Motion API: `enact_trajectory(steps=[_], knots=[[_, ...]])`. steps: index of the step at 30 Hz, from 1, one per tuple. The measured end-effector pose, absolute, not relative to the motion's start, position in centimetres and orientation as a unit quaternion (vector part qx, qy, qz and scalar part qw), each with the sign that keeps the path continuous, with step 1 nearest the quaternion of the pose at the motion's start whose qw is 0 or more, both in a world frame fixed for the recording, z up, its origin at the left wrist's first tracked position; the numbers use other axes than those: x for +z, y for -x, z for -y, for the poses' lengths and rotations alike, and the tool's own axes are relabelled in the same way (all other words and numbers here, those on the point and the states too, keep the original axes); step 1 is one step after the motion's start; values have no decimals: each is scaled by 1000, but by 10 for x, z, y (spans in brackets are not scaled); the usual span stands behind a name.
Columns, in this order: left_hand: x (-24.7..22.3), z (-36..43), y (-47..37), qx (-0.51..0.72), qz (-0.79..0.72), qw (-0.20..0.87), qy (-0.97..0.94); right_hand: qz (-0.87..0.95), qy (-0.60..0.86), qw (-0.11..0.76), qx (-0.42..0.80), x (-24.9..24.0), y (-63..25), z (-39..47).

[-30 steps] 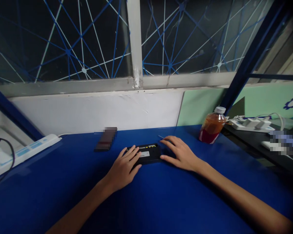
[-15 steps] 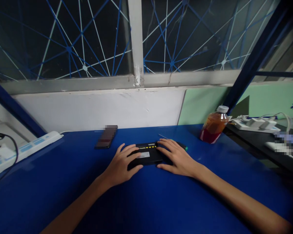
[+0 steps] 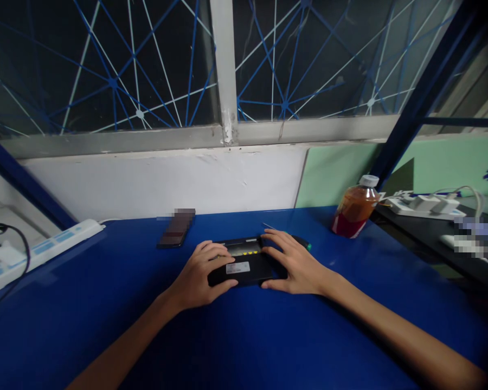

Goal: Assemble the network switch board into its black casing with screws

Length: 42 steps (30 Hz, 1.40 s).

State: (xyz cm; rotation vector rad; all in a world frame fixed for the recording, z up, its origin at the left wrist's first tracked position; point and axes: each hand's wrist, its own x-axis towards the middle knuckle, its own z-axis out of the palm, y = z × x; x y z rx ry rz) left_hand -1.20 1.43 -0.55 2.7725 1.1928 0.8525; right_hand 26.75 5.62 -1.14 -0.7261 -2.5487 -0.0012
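A flat black case (image 3: pixel 254 273) with a white label and yellow triangle marks lies on the blue table. Its labelled front part sits nearer to me than its back strip, and a greyish, shiny surface (image 3: pixel 239 249) shows between them. My left hand (image 3: pixel 203 273) grips the left end, thumb at the near edge and fingers over the top. At the right end my right hand (image 3: pixel 295 262) has its fingers bent over the case and its thumb by the near corner. Behind that hand lies a screwdriver (image 3: pixel 303 242) with a green-tipped handle, partly hidden.
A dark phone (image 3: pixel 177 228) lies at the back left. The blue table (image 3: pixel 244 341) reaches back to the wall. A bottle of reddish-brown drink (image 3: pixel 354 208) stands at the back right. White power strips lie on the left (image 3: pixel 61 241) and right (image 3: pixel 427 207).
The labelled front part of the case has shifted toward me, uncovering more of the greyish surface behind it. My left fingers have drawn closer together; my right hand has barely moved.
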Motion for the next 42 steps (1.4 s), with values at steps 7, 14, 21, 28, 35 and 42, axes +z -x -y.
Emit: enact_trajectory(steps=[7,14,21,28,35,42], knots=[[-3,-12,11,283,-366,12,-887,935,261,240,17,-8,-267,-54],[1,-10,10,276,-347,16,-896,940,234,246,25,-5,-266,-52],[1,-17,20,250,-425,-106,-864,939,239,247,18,-5,-267,-52],[-4,-23,27,235,-502,-189,-811,937,266,225,-4,-5,-266,-50],[-7,-21,26,204,-518,-185,-810,940,275,204,-1,-8,-265,-50],[-8,-20,23,196,-531,-152,-810,941,273,201,1,-7,-265,-49]])
